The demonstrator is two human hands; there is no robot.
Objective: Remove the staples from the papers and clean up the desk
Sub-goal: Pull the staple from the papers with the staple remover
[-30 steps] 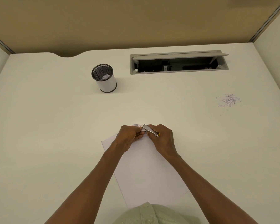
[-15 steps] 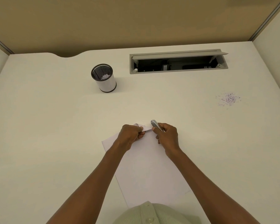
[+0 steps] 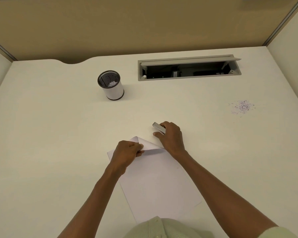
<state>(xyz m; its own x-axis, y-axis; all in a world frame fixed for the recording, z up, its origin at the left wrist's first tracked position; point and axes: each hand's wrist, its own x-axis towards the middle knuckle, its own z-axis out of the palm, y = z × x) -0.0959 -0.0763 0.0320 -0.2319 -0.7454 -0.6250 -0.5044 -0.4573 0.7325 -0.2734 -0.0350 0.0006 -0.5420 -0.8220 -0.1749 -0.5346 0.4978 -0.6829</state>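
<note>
White papers (image 3: 159, 182) lie tilted on the desk in front of me. My left hand (image 3: 127, 152) pinches their far corner, which is curled up and folded over. My right hand (image 3: 170, 137) is just beyond that corner, on the desk, closed around a silver staple remover (image 3: 158, 127) whose tip points away to the left. A tiny staple-like speck (image 3: 152, 134) lies by my right thumb.
A mesh pen cup (image 3: 111, 85) with paper bits inside stands at the far left-centre. An open cable tray (image 3: 189, 67) is set into the desk at the back. A small pile of scraps (image 3: 242, 107) lies at the right. Partition walls surround the desk.
My right hand has pulled the staple remover away from the paper's corner, up and to the right. The corner has curled over in my left hand.
</note>
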